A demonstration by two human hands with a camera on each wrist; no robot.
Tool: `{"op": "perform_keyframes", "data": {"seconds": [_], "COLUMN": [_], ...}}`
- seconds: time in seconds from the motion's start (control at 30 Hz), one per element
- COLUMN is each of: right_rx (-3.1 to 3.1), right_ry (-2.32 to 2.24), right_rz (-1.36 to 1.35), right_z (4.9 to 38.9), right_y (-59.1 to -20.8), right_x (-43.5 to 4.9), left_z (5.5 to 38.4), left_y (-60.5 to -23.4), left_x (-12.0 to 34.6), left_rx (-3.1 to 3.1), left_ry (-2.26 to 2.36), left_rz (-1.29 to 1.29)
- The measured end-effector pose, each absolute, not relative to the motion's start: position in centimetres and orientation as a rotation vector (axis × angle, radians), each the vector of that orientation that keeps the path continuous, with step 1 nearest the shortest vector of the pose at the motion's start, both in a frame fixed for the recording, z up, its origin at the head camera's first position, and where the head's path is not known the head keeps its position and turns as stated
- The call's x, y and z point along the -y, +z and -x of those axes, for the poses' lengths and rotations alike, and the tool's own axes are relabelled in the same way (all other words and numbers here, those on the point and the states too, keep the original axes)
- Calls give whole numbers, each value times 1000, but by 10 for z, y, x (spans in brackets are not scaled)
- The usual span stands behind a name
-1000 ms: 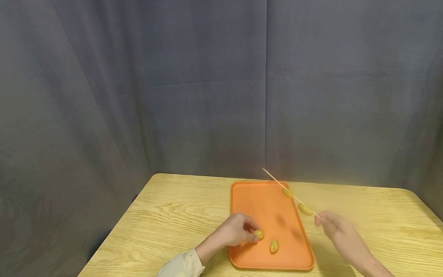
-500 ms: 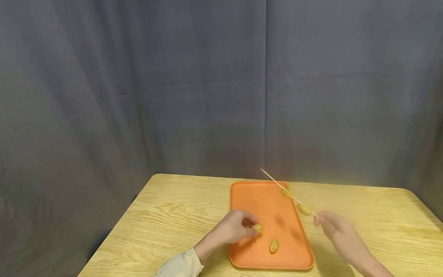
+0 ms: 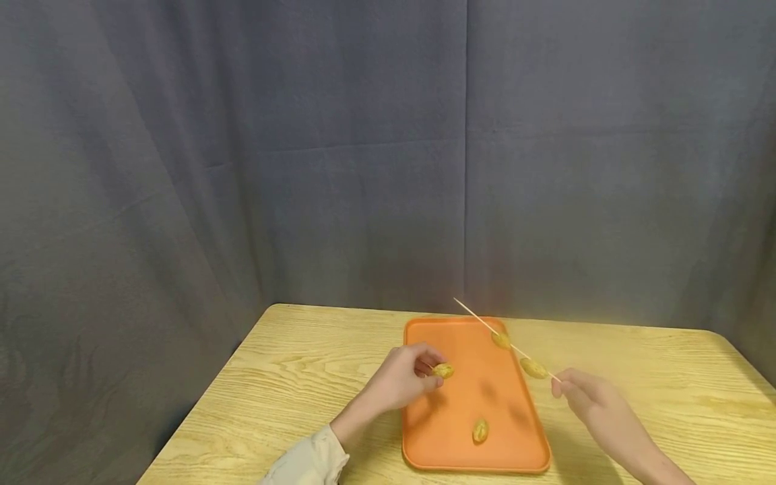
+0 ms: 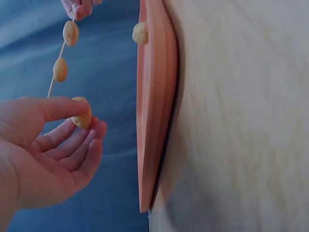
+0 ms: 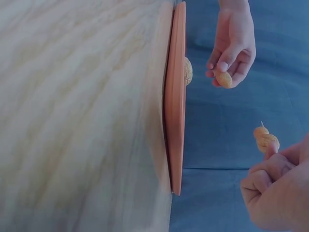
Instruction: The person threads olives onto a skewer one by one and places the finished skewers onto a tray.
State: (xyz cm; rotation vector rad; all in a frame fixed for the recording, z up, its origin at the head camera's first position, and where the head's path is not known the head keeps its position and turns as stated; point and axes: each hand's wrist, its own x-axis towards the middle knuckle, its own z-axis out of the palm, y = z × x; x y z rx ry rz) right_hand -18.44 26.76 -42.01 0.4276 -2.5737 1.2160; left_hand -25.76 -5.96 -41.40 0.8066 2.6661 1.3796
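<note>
- A grey-blue curtain (image 3: 364, 168) stands behind the wood-grained surface (image 3: 327, 364).
- An orange rectangular tray (image 3: 455, 343) rests on that surface.
- The left hand (image 3: 403, 377), with a pale sleeve (image 3: 312, 458) at its wrist, is raised over the tray's left side, fingers pinching a wrinkled oval piece (image 3: 443, 370).
- The right hand (image 3: 597, 407), right of the tray, has its fingers gripping the near end of a thin skewer (image 3: 469, 311), which slants up and leftward.
- Two threaded pieces (image 3: 533, 368) sit apart along the skewer, its far end bare.
- A loose piece (image 3: 480, 431) lies in the tray's near part.
</note>
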Motion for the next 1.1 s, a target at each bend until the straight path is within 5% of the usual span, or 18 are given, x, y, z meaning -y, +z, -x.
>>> {"op": "perform_keyframes", "data": {"seconds": [0.57, 1.1], "right_rx": [2490, 2438], "right_ry": [1306, 1213], "right_rz": [-534, -663], "right_z": [178, 176], "right_y": [-412, -416], "right_x": [-272, -263], "left_z": [279, 289], "left_y": [-405, -413], "left_x": [80, 85], "left_rx": [-2595, -1808], "left_ry": [1713, 2285], "left_rz": [-700, -450]}}
